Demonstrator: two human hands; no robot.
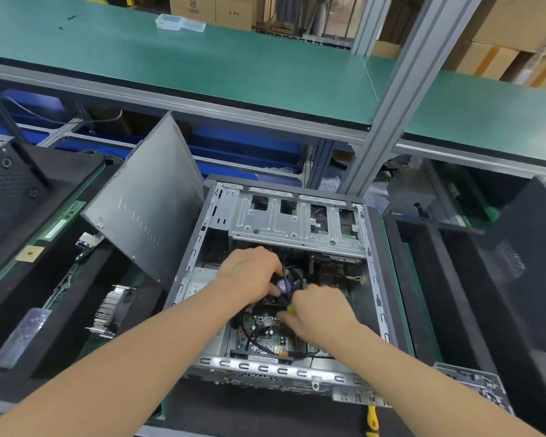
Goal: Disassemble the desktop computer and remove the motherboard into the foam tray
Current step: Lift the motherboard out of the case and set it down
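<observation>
While the motherboard (265,339) lies inside the open case (297,228), directly beneath the fingers, the left hand (249,275) curls its fingers round the cooler fan (286,287) and the right hand (319,307) pinches a yellow-green tool (290,308) just beside it. Probable risk: lifting the fan before it is fully released may strain the board

desktop computer (284,216) is lying on its side, panel off, silver chassis open upward; green motherboard (265,340) sits flat in its bottom with a black, purple-labelled cooler fan (286,283) on top; black foam tray (429,266) just right of it
</observation>
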